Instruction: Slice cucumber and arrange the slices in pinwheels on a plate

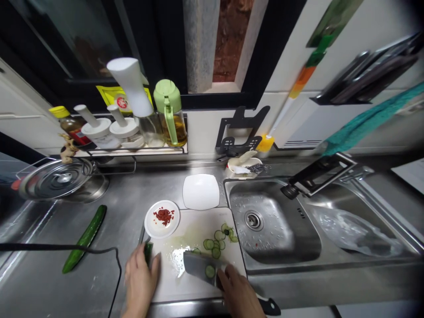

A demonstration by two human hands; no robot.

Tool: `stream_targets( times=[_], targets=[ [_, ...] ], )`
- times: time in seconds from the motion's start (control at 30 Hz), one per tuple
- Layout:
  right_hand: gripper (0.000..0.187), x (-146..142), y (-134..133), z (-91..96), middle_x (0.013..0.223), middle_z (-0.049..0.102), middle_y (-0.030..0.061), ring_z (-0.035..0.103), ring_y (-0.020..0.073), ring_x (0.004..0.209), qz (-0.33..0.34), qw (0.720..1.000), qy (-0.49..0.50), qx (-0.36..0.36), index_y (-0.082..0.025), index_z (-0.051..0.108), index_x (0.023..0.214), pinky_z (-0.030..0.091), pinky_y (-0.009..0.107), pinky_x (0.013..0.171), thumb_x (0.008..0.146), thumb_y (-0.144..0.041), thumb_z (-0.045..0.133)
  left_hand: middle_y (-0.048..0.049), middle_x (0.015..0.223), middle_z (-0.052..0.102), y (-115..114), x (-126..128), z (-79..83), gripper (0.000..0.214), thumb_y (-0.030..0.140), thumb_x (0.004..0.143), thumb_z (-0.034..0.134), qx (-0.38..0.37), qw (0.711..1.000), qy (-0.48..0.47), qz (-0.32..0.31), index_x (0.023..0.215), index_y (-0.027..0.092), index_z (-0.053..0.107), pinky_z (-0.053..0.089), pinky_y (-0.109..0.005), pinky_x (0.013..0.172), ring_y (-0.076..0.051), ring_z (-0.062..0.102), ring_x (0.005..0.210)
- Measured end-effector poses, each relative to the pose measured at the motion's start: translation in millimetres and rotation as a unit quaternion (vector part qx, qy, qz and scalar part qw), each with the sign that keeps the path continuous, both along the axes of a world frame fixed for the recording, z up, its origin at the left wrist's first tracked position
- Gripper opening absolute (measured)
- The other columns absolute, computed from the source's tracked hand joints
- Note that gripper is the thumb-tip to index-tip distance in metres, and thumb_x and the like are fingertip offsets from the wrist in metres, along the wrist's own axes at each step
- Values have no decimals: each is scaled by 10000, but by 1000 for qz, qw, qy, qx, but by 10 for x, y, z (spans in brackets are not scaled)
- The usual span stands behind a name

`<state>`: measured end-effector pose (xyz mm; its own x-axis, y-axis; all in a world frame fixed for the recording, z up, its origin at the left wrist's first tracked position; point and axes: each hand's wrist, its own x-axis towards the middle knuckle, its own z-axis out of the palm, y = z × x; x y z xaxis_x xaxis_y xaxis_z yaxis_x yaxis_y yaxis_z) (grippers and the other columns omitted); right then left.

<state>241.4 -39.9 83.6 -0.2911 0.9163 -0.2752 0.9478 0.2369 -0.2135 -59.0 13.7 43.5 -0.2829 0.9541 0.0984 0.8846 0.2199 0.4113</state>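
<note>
Right grip (239, 289): knife (196, 266) is grasped close to its heel, seemingly for control.
Left grip (141, 274): cucumber piece (148, 251) is held by the board's (172, 285) left edge, apparently clear of the knife.
Slices (216, 252): mostly clustered on the board's right.

Cuke slices (219, 236) on chopping bd (167, 280)

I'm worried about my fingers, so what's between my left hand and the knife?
In the head view, just wet board shows between your left hand and the knife.
</note>
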Motion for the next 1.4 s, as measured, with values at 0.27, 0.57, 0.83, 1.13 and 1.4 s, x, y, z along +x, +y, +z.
stream_targets(
  times=[0.27,0.57,0.83,1.13,1.4],
  targets=[
    [412,-12,145,-150,1015,642,80,633,229,848,34,994,-53,90,-206,569,1112,469,315,728,772,27,554,-54,924,682,57,1241,326,165,282,749,697,-126,947,-156,-251,904,227,682,439,-353,793,-232,593,906],
    [428,56,29,-109,943,631,46,620,197,770,33,993,-67,97,-226,581,1058,450,293,705,738,57,544,-61,1071,657,421,1287,286,323,318,703,745,-195,936,-132,-262,1021,271,706,354,-379,875,-267,501,1067],
    [426,123,-108,-64,929,613,28,619,188,813,6,997,-27,72,-244,577,1049,438,270,736,754,55,502,-10,854,667,607,1270,260,128,302,703,741,-237,922,-154,-266,756,216,663,341,-307,817,-207,538,942],
    [561,235,-313,35,1149,589,67,650,169,852,-56,995,43,-72,-270,576,1134,463,255,784,681,43,468,19,785,693,664,1141,248,336,37,681,565,-247,911,-176,-279,928,235,678,369,-234,744,-153,587,822],
    [433,195,-344,24,1075,604,46,654,142,831,-65,987,83,-117,-259,612,1034,458,217,719,746,11,434,17,705,657,653,1067,249,119,146,705,571,-240,906,-192,-290,689,207,672,379,-227,718,-139,575,740]
  ],
)
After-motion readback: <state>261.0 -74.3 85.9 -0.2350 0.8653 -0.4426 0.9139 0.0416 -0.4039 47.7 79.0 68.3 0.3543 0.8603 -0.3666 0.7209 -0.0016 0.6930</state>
